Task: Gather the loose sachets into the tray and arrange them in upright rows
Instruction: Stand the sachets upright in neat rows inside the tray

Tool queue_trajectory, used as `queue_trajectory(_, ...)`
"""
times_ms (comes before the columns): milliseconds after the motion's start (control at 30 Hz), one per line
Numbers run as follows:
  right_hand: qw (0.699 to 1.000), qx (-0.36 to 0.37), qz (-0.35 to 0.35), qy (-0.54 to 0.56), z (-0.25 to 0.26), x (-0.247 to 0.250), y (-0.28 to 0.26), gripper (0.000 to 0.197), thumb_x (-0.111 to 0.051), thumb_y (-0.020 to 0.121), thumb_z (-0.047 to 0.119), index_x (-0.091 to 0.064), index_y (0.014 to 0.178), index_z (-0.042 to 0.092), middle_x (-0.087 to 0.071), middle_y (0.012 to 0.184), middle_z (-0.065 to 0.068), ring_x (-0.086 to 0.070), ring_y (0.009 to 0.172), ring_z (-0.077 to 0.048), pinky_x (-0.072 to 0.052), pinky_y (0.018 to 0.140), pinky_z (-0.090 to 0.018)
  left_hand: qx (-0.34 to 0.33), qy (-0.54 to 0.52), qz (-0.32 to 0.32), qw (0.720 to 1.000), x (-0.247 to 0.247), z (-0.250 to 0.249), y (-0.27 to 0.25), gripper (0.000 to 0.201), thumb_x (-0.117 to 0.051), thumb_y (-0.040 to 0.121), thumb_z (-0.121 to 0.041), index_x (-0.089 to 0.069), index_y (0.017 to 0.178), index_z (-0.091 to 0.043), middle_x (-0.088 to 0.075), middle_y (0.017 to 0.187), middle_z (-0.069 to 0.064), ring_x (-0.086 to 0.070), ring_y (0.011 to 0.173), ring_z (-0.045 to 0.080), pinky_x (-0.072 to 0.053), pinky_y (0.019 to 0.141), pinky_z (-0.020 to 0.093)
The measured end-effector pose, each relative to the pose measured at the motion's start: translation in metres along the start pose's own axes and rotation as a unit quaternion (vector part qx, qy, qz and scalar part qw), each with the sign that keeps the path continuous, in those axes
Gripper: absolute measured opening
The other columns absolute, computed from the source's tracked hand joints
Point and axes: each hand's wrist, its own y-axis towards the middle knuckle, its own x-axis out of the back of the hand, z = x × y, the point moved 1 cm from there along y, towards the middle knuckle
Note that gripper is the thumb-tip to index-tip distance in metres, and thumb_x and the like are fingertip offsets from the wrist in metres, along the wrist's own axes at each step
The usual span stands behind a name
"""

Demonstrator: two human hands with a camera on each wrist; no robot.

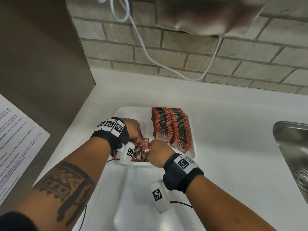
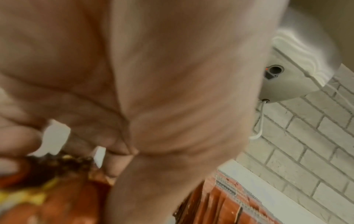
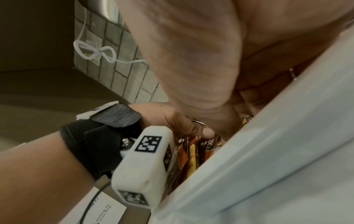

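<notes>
Stood packed along the tray's [image 1: 191, 154] 3 o'clock half: two upright rows of sachets [image 1: 170, 125], leaving no passage there. Lay bare at 11 o'clock: tray floor, reachable from above. Crowded at 7 o'clock by left hand [image 1: 133, 129], right hand [image 1: 158, 154] and loose sachets [image 1: 140, 150]. Open counter [image 1: 233, 130] toward 3 o'clock, ending at the sink [image 1: 293, 155]. Blocked at 9 o'clock by a brown panel [image 1: 41, 64]; hung at 12 o'clock, a white cable [image 1: 150, 59].
</notes>
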Motion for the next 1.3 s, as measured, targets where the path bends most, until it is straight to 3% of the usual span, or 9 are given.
queue_trajectory(67,1.000,-0.005,-0.009,0.024,-0.001,-0.001,0.000,0.032,-0.053,0.100,0.023,-0.062,0.118,-0.001,-0.064,0.111,-0.015,-0.061,0.110,-0.033,-0.049,0.086,-0.033,-0.015,-0.028,-0.016,0.999,0.003,0.002,0.001,0.036,-0.075,0.087,-0.021,-0.069,0.120,-0.010,-0.068,0.119,0.005,-0.064,0.104,0.025,-0.052,0.088,0.033)
queue_trajectory(133,0.999,-0.017,-0.018,0.045,-0.003,-0.002,0.001,0.038,-0.056,0.098,0.027,-0.060,0.125,0.001,-0.063,0.123,-0.015,-0.060,0.113,-0.031,-0.051,0.093,-0.034,-0.020,-0.054,-0.033,0.998,0.005,0.004,0.002,0.033,-0.077,0.085,-0.022,-0.072,0.117,-0.014,-0.071,0.114,0.003,-0.066,0.102,0.024,-0.054,0.092,0.036)
queue_trajectory(267,0.998,-0.021,-0.028,0.059,-0.006,-0.005,0.004,0.036,-0.058,0.097,0.029,-0.061,0.122,0.004,-0.064,0.120,-0.012,-0.061,0.108,-0.028,-0.047,0.082,-0.029,0.003,-0.091,-0.064,0.994,0.010,0.006,-0.003,0.029,-0.078,0.086,-0.021,-0.075,0.112,-0.010,-0.073,0.107,0.006,-0.068,0.098,0.025,-0.057,0.090,0.037)
queue_trajectory(367,0.998,-0.021,-0.029,0.049,-0.007,-0.007,0.008,0.030,-0.055,0.097,0.026,-0.064,0.112,0.002,-0.066,0.110,-0.014,-0.062,0.099,-0.029,-0.044,0.073,-0.029,0.021,-0.116,-0.090,0.989,0.016,0.009,-0.007,0.025,-0.080,0.084,-0.021,-0.077,0.106,-0.009,-0.074,0.099,0.006,-0.069,0.092,0.024,-0.056,0.080,0.032)
queue_trajectory(567,0.999,-0.006,-0.028,0.014,-0.006,-0.011,0.010,0.032,-0.053,0.097,0.018,-0.063,0.124,0.004,-0.064,0.121,-0.014,-0.060,0.110,-0.030,-0.050,0.091,-0.032,0.040,-0.118,-0.130,0.984,0.023,0.018,-0.015,0.023,-0.076,0.087,-0.019,-0.077,0.104,-0.005,-0.073,0.102,0.011,-0.069,0.097,0.028,-0.050,0.068,0.028)
queue_trajectory(800,0.999,-0.008,-0.028,0.013,-0.005,-0.011,0.007,0.034,-0.052,0.098,0.020,-0.061,0.127,0.004,-0.063,0.122,-0.015,-0.060,0.110,-0.030,-0.048,0.087,-0.030,0.050,-0.166,-0.196,0.965,0.031,0.027,-0.023,0.018,-0.075,0.088,-0.017,-0.075,0.098,-0.003,-0.071,0.098,0.009,-0.067,0.092,0.028,-0.050,0.071,0.031)
queue_trajectory(933,0.999,-0.021,-0.047,0.011,-0.005,-0.012,0.007,0.037,-0.054,0.098,0.023,-0.060,0.129,0.004,-0.062,0.127,-0.014,-0.060,0.114,-0.030,-0.051,0.094,-0.033,0.059,-0.199,-0.267,0.941,0.037,0.032,-0.029,0.012,-0.073,0.088,-0.014,-0.075,0.099,-0.008,-0.070,0.100,0.007,-0.062,0.088,0.024,-0.045,0.072,0.029)
queue_trajectory(1133,0.997,-0.038,-0.068,-0.006,-0.005,-0.014,0.006,0.032,-0.056,0.096,0.022,-0.062,0.125,0.008,-0.064,0.123,-0.010,-0.062,0.109,-0.027,-0.050,0.084,-0.029,0.060,-0.222,-0.334,0.914,0.040,0.039,-0.035,0.016,-0.070,0.091,-0.022,-0.073,0.102,-0.011,-0.070,0.103,0.005,-0.060,0.089,0.022,-0.043,0.073,0.028)
queue_trajectory(1300,0.996,-0.025,-0.070,-0.041,-0.003,-0.011,0.001,0.035,-0.051,0.098,0.017,-0.058,0.131,0.011,-0.059,0.132,-0.010,-0.059,0.117,-0.028,-0.050,0.092,-0.032,0.061,-0.241,-0.362,0.898,0.040,0.044,-0.039,0.015,-0.067,0.092,-0.021,-0.074,0.102,-0.012,-0.070,0.107,0.007,-0.061,0.092,0.022,-0.045,0.076,0.029)
